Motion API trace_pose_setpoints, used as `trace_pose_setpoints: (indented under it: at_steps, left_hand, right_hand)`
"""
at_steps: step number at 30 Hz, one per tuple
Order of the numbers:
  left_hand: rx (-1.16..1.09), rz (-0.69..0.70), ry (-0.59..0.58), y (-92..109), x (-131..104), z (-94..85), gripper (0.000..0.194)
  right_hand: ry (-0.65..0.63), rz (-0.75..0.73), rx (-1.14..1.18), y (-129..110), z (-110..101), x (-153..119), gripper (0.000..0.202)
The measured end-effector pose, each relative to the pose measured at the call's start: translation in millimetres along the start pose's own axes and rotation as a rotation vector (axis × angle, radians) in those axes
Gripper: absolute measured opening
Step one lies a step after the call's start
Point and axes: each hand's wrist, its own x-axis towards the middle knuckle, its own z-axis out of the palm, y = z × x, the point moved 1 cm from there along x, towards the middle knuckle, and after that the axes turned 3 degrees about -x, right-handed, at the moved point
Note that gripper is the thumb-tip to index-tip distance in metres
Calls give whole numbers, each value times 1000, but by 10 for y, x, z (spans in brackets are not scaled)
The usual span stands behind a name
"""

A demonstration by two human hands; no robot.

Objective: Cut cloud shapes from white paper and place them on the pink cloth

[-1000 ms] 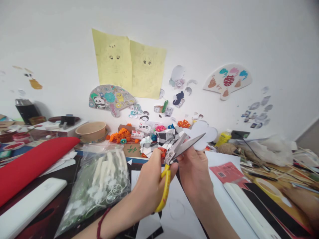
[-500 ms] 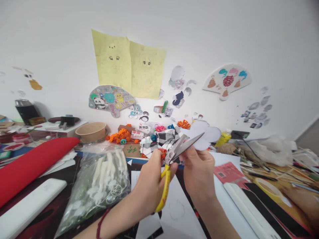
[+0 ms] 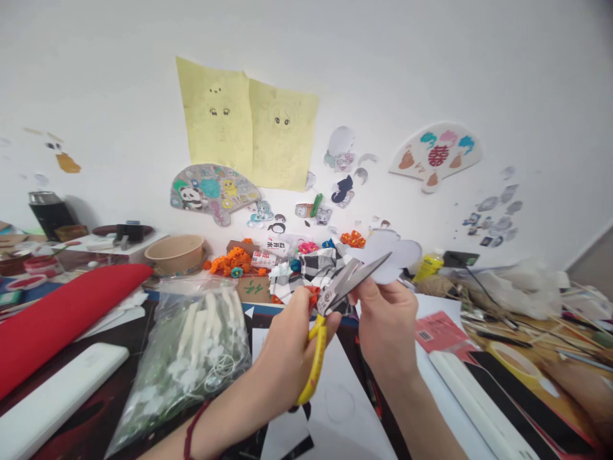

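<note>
My left hand is closed around the yellow handles of a pair of scissors, whose blades point up and to the right, slightly apart. My right hand pinches the lower edge of a white paper cutout with rounded lobes, like a flower or cloud. The blades lie in front of the cutout's left side, close to my right fingertips; whether they touch the paper I cannot tell. Below both hands lies a white sheet with a faint round pencil outline.
A clear bag of white and green pieces lies at left, near a red cloth-like roll and a white bar. On the right are a long white case, a tape roll and part of another person's hand. Checked fabric sits behind.
My right hand has shifted slightly to the right and turned, and the paper cutout has tilted with it. The scissors in my left hand have hardly moved.
</note>
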Motion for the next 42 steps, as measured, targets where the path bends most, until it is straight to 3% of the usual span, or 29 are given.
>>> trace_pose_setpoints:
  at_steps: [10, 16, 22, 25, 29, 33, 36, 42]
  left_hand:
    - [-12, 56, -3, -3, 19, -13, 33]
    - [-24, 41, -9, 16, -15, -34, 36]
    - [-209, 18, 42, -7, 57, -77, 34]
    - [-294, -29, 180, -56, 166, -155, 34]
    - [-366, -17, 293, -84, 267, -334, 34]
    - [-467, 18, 298, -45, 282, -501, 31]
    - [-562, 3, 225, -41, 282, -545, 29]
    - [-527, -10, 234, -97, 280, -506, 29]
  right_hand:
    - [-30, -90, 6, -37, -35, 62, 19]
    - [-8, -67, 5, -67, -22, 60, 15]
    - [-3, 19, -61, -94, -67, 123, 16]
    - [-101, 104, -139, -110, -83, 146, 18]
    - [-340, 202, -241, -117, -62, 129, 20]
    - [-535, 248, -266, -83, -22, 94, 21]
    - [-649, 278, -310, -34, -8, 81, 23]
    - [-685, 201, -469, 8, -37, 140, 34]
